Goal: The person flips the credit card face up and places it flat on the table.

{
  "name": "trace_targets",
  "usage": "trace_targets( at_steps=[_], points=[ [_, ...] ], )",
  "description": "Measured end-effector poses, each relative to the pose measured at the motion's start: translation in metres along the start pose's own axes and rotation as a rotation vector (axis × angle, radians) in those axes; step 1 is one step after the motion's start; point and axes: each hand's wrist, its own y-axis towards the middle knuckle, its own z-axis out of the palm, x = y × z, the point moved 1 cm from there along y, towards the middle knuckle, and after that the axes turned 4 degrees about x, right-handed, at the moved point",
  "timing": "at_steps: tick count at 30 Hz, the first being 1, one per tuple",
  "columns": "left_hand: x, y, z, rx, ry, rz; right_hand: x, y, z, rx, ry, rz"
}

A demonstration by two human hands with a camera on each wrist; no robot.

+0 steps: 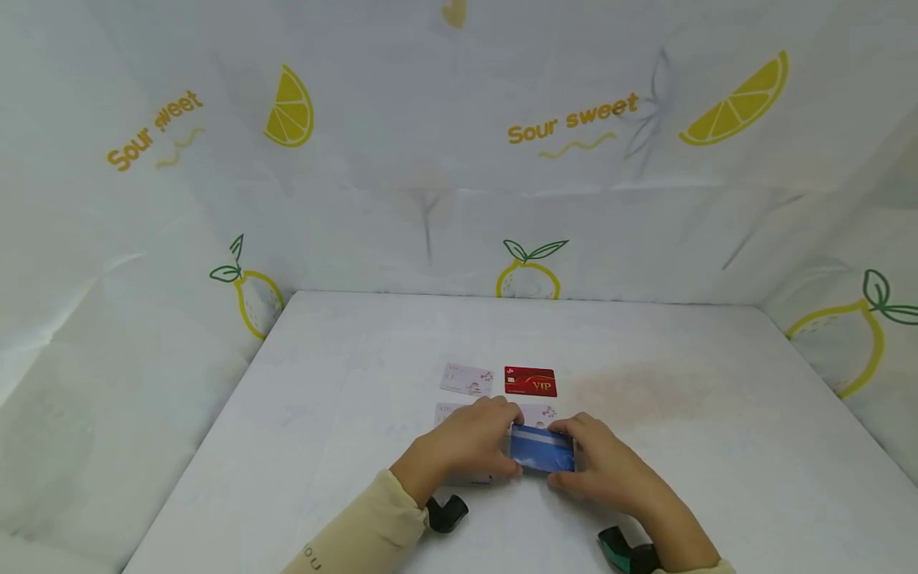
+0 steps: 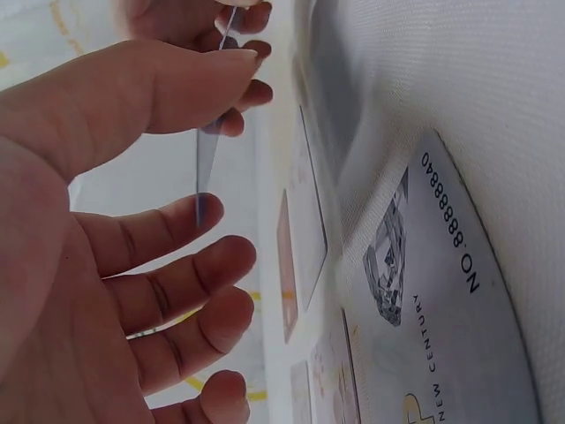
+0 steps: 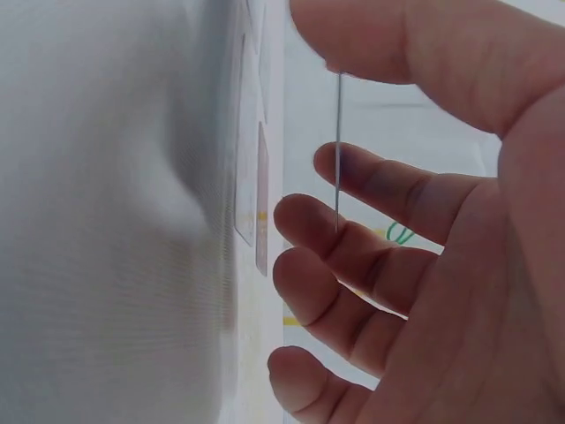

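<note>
A blue card [image 1: 541, 450] with a pale stripe is held above the white table between both hands. My left hand [image 1: 469, 438] pinches its left side between thumb and fingers. On the opposite side my right hand [image 1: 610, 462] grips it the same way; in the right wrist view the card [image 3: 338, 159] appears edge-on between thumb and fingers. Beneath the left hand lies a silver card [image 2: 468, 336] printed "NEW CENTURY", mostly covered in the head view. Beyond the hands are a red VIP card [image 1: 531, 382] and a pale card [image 1: 466, 379].
Two more pale cards, one at left [image 1: 446, 410] and one at right [image 1: 538, 414], lie partly hidden behind the hands. The white table [image 1: 344, 383] ends at a lemon-printed backdrop [image 1: 373, 223], which also rises at both sides.
</note>
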Motion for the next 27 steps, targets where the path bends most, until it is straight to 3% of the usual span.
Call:
trace_targets(
  at_steps=[6, 12, 21, 27],
  points=[
    [-0.002, 0.000, 0.001, -0.026, -0.020, 0.076, 0.002, -0.002, 0.002, -0.061, -0.073, -0.089],
    [-0.005, 0.000, 0.001, -0.057, -0.023, 0.129, 0.008, -0.004, 0.002, -0.085, -0.105, -0.080],
    [-0.004, 0.001, 0.000, -0.058, -0.063, 0.132, 0.010, -0.005, 0.003, -0.088, -0.019, -0.116],
    [0.001, 0.000, 0.000, -0.035, -0.067, 0.122, 0.007, -0.007, 0.001, -0.073, 0.125, -0.146]
  ],
)
